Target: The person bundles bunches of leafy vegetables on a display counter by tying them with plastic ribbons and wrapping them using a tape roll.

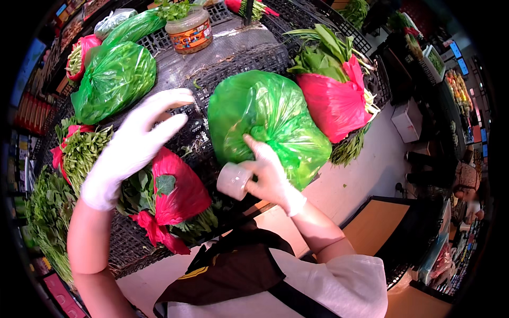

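Observation:
My left hand [137, 139], in a white glove, is raised at centre left with thumb and fingers apart and nothing between them. In my gloved right hand [266, 171] is a roll of clear tape [234, 181], hooked on the fingers, while a fingertip touches the gathered middle of a green plastic bag [254, 115] of leafy vegetables. A red-wrapped bundle of greens [181, 190] lies just below my left hand. Right of the green bag is another bundle in red wrap [336, 103].
Black plastic crates [254, 59] lie under the produce. Behind my left hand sits a second green bag [119, 79], with a labelled plastic jar [190, 31] farther back. Loose greens [51, 214] line the left edge. A person [467, 183] is at far right.

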`<state>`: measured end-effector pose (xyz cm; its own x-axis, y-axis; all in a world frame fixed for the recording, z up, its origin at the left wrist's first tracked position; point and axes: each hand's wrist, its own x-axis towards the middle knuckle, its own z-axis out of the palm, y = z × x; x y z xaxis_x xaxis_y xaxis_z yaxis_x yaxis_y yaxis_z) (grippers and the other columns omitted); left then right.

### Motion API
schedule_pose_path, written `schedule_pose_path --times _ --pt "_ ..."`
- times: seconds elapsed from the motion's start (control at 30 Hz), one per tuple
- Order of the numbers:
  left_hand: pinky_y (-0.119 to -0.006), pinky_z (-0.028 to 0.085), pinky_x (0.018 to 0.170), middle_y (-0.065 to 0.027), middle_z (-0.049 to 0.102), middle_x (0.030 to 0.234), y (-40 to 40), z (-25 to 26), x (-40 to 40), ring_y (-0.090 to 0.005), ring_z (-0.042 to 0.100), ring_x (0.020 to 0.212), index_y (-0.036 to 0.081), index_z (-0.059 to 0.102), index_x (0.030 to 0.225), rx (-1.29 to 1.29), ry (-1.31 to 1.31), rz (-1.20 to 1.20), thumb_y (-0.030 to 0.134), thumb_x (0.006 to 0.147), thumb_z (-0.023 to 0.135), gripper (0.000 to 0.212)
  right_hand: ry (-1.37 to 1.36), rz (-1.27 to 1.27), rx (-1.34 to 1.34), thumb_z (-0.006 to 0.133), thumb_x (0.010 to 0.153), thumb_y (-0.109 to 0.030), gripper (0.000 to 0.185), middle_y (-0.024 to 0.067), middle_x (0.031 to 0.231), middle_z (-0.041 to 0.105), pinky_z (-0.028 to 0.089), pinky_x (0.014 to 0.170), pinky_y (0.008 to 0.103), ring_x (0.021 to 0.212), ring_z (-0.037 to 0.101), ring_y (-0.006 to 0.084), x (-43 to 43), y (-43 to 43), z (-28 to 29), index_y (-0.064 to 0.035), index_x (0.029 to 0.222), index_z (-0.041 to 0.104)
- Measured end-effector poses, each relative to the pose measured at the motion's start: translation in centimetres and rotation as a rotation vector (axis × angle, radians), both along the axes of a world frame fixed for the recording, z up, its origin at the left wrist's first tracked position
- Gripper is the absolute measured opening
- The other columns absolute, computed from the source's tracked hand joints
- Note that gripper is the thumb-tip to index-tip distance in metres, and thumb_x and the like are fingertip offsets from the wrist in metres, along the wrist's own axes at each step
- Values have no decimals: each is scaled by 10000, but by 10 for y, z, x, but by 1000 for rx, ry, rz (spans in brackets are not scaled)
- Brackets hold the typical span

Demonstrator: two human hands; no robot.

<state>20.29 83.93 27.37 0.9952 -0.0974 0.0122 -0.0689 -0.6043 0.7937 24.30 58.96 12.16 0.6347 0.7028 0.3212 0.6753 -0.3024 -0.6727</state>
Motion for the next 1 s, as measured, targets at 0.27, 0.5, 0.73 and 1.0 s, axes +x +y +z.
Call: schedule_pose_path --times 0.27,0.5,0.73,1.0 --pt "-352 409 893 -68 597 1033 -107 -99 78 -241 523 1067 80 612 1008 498 -325 -757 141 740 626 275 75 146 -6 641 687 -220 298 243 1379 316 268 1045 420 1259 300 435 -25 -22 -9 -61 939 644" --pt "-304 384 788 -3 547 827 -112 -86 96 -180 516 896 120 618 870 1038 -398 -722 294 646 714 300 305 97 352 647 742 -240 277 189 1256 501 306 1013 460 1206 424 372 -38 -87 19 -52 946 649" --pt "-344 389 740 -24 525 779 -111 -37 104 -224 505 836 125 566 828 856 -591 -680 234 631 702 263 48 -346 338 708 633 -29 168 181 1056 614 448 909 397 1019 581 302 -36 -116 58 3 786 647" --pt "-283 439 781 -66 553 878 -46 41 36 -195 556 842 45 517 922 196 -863 282 -72 607 545 338 181 -660 543 529 791 33 355 114 1169 572 443 853 270 1001 551 170 -11 -127 31 31 1145 553"
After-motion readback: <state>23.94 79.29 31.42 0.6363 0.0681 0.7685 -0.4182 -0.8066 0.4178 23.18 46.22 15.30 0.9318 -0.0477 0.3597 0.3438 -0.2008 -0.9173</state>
